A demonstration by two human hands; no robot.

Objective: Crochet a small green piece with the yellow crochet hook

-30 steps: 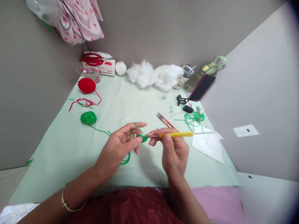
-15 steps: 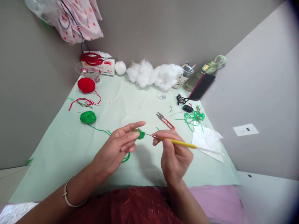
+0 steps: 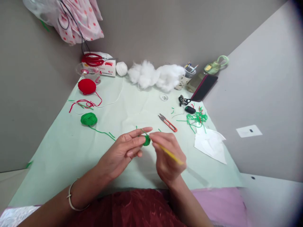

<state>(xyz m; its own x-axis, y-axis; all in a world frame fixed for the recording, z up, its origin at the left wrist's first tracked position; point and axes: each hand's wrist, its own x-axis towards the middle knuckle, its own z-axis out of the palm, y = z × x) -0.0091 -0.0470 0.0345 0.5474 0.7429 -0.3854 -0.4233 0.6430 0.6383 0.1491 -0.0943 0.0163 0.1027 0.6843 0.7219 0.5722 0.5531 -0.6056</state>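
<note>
Between the thumb and fingers of my left hand [image 3: 125, 146] is a small round green crochet piece [image 3: 147, 140]. Green yarn passes over the raised index finger of that hand. My right hand [image 3: 169, 154] is closed around a crochet hook [image 3: 171, 154] with a yellow handle, slightly blurred. The hook's tip is at the crochet piece, hidden by my right fingertips. From the green yarn ball [image 3: 89, 119] on the left, a strand runs across the table towards my left hand. Thread snips [image 3: 167, 122] with orange handles lie just beyond my right hand.
A red yarn ball [image 3: 87, 86], white yarn ball [image 3: 121, 68] and white stuffing [image 3: 144, 75] stand towards the back. On the right are green yarn scraps [image 3: 197, 118], white paper [image 3: 210, 145], a black hair clip [image 3: 183, 100], a phone [image 3: 204, 87] and a bottle [image 3: 211, 67].
My right hand has moved left and drawn close to the left hand, its hook now pointing more steeply. My left hand has shifted slightly right with the crochet piece.
</note>
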